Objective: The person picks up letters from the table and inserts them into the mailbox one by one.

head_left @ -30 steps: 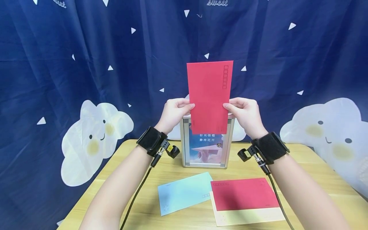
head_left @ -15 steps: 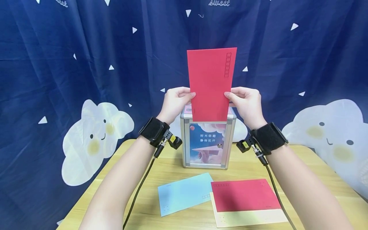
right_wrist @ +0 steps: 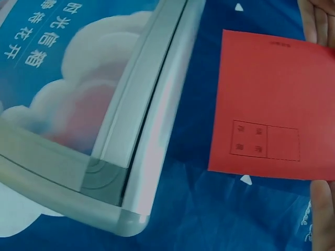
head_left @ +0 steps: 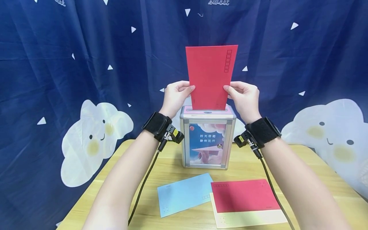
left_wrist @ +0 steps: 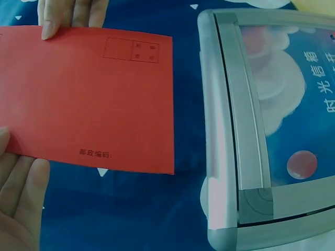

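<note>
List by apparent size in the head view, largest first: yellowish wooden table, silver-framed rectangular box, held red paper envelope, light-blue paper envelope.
1. Wooden table
2. Silver-framed box and held red envelope: too alike to rank
3. Light-blue envelope

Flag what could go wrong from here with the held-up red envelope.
The held red envelope is above the silver-framed box, apart from it in both wrist views; its lower edge could catch on the top and buckle.
The left grip and right grip pinch only the envelope's side edges, so uneven pushing might bend it.
</note>
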Available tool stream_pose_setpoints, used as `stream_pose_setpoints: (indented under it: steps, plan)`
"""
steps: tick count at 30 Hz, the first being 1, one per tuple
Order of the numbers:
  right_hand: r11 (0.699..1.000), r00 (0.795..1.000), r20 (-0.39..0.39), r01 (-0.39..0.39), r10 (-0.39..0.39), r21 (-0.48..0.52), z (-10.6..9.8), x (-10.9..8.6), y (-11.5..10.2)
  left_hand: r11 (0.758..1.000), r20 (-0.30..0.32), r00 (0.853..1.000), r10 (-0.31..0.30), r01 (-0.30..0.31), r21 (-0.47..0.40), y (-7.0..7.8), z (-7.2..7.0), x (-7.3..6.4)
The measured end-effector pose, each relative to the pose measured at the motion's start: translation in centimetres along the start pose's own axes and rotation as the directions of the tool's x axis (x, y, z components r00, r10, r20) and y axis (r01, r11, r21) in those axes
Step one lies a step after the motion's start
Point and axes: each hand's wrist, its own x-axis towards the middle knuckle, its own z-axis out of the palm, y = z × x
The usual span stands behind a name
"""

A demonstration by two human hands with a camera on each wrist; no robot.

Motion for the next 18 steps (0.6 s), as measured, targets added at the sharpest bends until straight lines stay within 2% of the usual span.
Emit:
stream_pose_setpoints:
  steps: [9, 18]
  plan:
    - [1.000, 0.999, -0.037, -0.009, 0.009, 0.014, 0.5, 0.5, 2.1, 0.995, 0.009, 1.000, 0.009, -0.010, 0.095, -1.1, 0.6, 0.6]
    - [1.000, 1.000, -0.013, -0.022, 0.022, -0.016, 1.2, 0.6, 2.9, 0.988, 0.022, 1.000, 0.003, -0.006, 0.152, -2.0, 0.5, 0.8]
